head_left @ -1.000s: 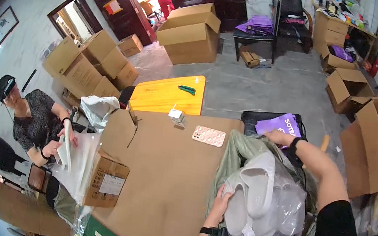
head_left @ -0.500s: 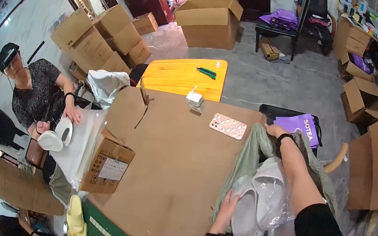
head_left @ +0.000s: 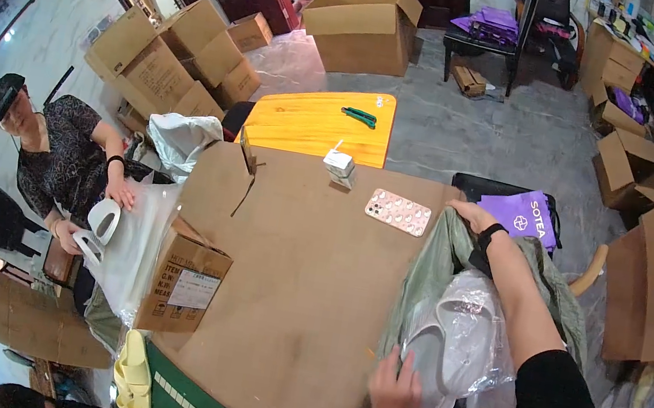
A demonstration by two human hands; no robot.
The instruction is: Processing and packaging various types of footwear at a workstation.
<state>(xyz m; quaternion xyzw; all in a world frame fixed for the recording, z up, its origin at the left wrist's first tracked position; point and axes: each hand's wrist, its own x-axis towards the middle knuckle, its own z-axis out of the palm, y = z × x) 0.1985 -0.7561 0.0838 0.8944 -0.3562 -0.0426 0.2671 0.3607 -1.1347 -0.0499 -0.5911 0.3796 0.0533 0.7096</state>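
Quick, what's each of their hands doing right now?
Left hand: closed on the clear plastic bag of white slippers.
Right hand: gripping the rim of the grey-green sack.

Free room lay across the middle of the brown cardboard-covered table (head_left: 304,287), which was bare from its near edge up to the phone (head_left: 398,212) and the small carton (head_left: 340,166) near the far edge. The open cardboard box (head_left: 187,289) blocked the left edge. On the right, the grey-green sack (head_left: 438,266), stuffed with bagged white slippers (head_left: 464,339), crowded the table's side between the left hand (head_left: 393,395) and right hand (head_left: 472,217).
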